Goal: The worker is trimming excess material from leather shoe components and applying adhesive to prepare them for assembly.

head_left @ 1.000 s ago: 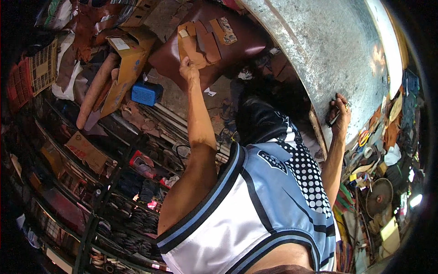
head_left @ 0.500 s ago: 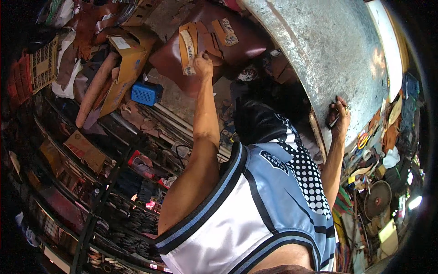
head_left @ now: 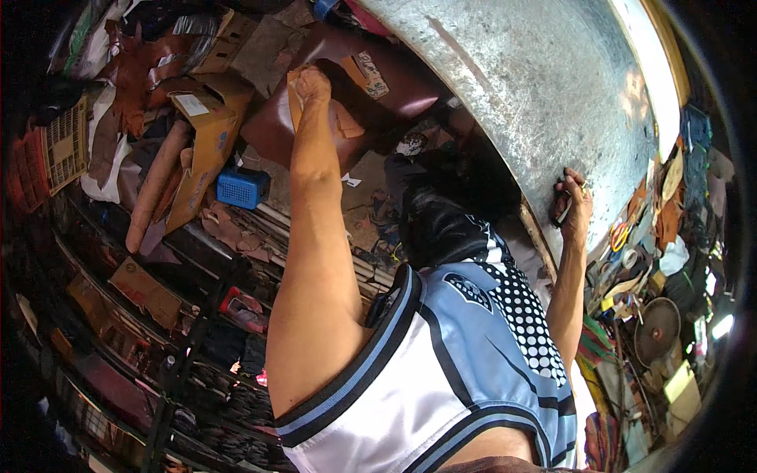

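Cardboard strip point(head_left: 294, 106), tan and narrow, lay under a worker's left hand point(head_left: 311, 83) on a dark-red sheet point(head_left: 264, 130); within the last half-second that hand had moved from the lower part of the pieces to their far end, shifting the handling there and leaving the forearm across part of the layout; its fingers were curled down at the strip's end, though whether they pinched or merely pressed could not be told; a brown piece point(head_left: 348, 124) lay just right of the forearm, a labelled piece point(head_left: 365, 76) beyond it, untouched; the right hand point(head_left: 574, 203) stayed at the table's edge, fingers curled around what appeared to be a small dark object point(head_left: 558, 214).

The sheet had a glossy face; to its right stretched a scuffed grey metal tabletop point(head_left: 520, 87); around the room, from the left, stood a red crate point(head_left: 27, 177), a yellow crate point(head_left: 65, 146), a brown roll point(head_left: 158, 185), an open carton point(head_left: 197, 169) and a blue basket point(head_left: 240, 189); at far right, orange-handled scissors point(head_left: 620, 235) and a round disc point(head_left: 657, 331) sat amid scraps.
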The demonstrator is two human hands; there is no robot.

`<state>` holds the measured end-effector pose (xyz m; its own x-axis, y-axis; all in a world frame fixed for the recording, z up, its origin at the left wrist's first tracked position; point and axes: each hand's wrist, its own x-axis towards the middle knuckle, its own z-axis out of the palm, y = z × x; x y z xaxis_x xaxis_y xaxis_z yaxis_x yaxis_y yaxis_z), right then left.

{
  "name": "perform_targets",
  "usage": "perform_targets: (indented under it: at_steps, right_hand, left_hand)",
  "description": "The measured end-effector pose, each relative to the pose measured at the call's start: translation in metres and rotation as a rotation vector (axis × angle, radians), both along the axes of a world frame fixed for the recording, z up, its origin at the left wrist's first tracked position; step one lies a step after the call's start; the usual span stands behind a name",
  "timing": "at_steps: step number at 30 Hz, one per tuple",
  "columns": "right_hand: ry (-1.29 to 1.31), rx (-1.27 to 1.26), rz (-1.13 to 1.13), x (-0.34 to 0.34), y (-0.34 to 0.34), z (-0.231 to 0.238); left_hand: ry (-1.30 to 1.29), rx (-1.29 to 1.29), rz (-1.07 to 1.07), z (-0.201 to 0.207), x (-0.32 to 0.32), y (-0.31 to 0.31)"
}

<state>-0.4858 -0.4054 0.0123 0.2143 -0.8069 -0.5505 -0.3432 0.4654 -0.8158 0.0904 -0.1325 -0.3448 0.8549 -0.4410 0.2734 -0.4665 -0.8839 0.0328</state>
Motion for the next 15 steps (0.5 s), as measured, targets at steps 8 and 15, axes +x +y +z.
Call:
perform_targets:
  at_steps: [8, 15]
  right_hand:
    - [0.035, -0.032, -0.127, -0.027, -0.003, 0.006]
    - [0.043, -0.046, -0.079, -0.027, -0.006, 0.003]
  left_hand:
    - [0.644, 0.023, -0.173, 0.115, -0.058, -0.108]
    - [0.676, -0.027, -0.159, 0.153, -0.040, -0.073]
